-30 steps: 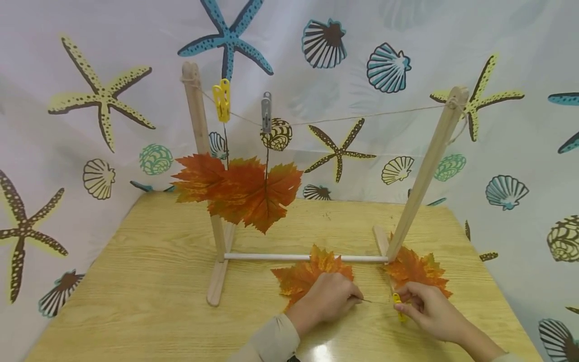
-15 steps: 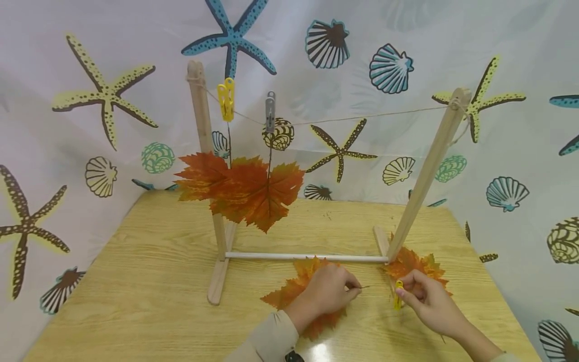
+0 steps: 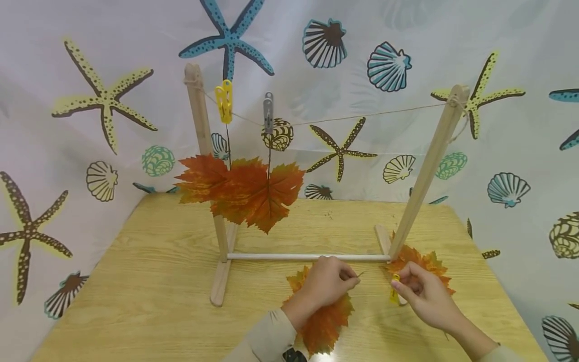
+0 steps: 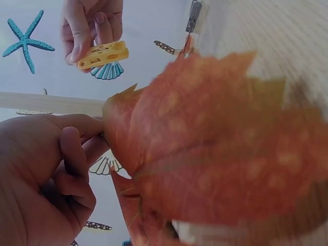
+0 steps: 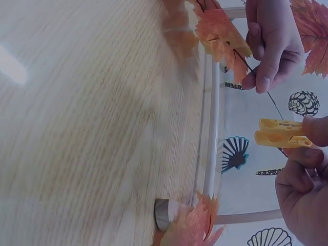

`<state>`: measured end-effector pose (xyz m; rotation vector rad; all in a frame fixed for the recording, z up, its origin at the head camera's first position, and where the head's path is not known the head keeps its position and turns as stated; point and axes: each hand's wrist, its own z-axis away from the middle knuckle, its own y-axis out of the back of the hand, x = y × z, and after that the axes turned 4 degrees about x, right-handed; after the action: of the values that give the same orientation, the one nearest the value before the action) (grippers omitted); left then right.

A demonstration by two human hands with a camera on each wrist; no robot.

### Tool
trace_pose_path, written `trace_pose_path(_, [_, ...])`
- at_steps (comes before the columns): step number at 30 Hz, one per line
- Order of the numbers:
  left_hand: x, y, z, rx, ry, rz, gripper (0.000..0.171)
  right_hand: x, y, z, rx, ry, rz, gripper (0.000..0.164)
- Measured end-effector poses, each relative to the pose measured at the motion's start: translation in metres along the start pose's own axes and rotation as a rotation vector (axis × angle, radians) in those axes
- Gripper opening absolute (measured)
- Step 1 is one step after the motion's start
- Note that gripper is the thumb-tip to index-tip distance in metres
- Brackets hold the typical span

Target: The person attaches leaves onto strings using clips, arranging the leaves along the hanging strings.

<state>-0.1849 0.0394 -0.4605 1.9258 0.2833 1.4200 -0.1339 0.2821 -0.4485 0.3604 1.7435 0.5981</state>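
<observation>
My left hand (image 3: 326, 282) pinches the thin stem of an orange artificial maple leaf (image 3: 326, 324); the leaf hangs below the hand and fills much of the left wrist view. To its right, my right hand (image 3: 427, 291) holds a yellow clothespin (image 5: 281, 133) between thumb and fingers, its far end pointing toward the stem in the right wrist view. Another orange leaf (image 3: 431, 265) lies behind the right hand, by the foot of the stand. Above, a yellow clothespin (image 3: 223, 102) and a grey clothespin (image 3: 268, 113) hold leaves (image 3: 253, 191) by their stems on a string.
A wooden stand has a left post (image 3: 199, 115), a right post (image 3: 427, 173) and a white crossbar (image 3: 271, 257) low between them. The twine (image 3: 371, 115) runs between the post tops. Behind the table (image 3: 149, 281) hangs a cloth (image 3: 280, 30) printed with starfish and shells.
The left hand has risen slightly, and its leaf has swung from lying beyond the hand to hanging below it. The right hand has lifted the yellow clothespin a little.
</observation>
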Motion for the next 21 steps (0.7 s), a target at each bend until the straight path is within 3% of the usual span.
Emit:
trace_pose_path(7, [0.0, 0.012, 0.001, 0.03, 0.046, 0.113, 0.012, -0.006, -0.003, -0.007, -0.021, -0.031, -0.036, 0.017])
trace_pose_path(14, [0.005, 0.025, 0.005, 0.045, 0.124, 0.243, 0.014, -0.014, -0.008, -0.012, 0.022, 0.022, -0.061, 0.012])
trace_pose_path(21, [0.006, 0.039, 0.007, 0.061, 0.146, 0.386, 0.015, -0.025, -0.011, -0.018, 0.012, 0.068, -0.067, 0.011])
